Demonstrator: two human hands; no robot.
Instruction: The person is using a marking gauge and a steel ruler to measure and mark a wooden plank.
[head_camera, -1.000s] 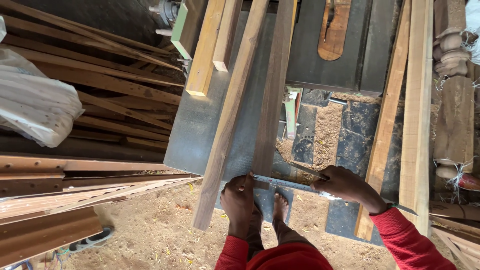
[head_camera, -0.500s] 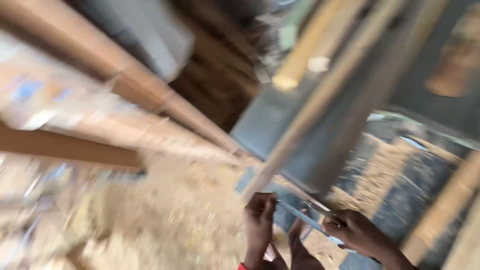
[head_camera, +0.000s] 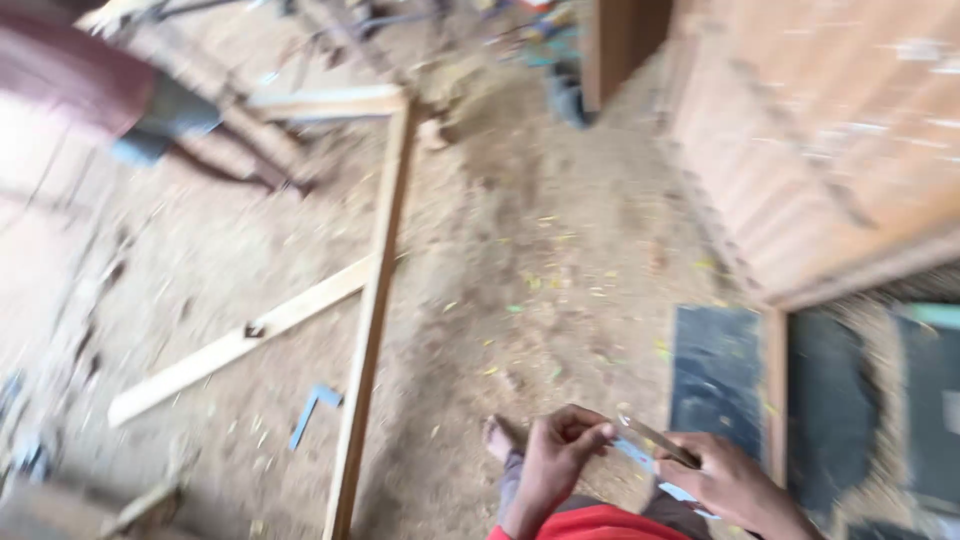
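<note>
Both hands grasp a thin, silvery, blurred metal ruler (head_camera: 640, 455) low in view: left hand (head_camera: 558, 448) pinches one end, right hand (head_camera: 728, 482) clenches the other with a pencil (head_camera: 658, 440), above the sawdust floor (head_camera: 480, 250).

A red garment – bright, with long sleeves – is worn on the body. The left hand (head_camera: 553, 452) and the right hand (head_camera: 725, 480) are bare, and one bare foot (head_camera: 498, 438) is seen.
</note>
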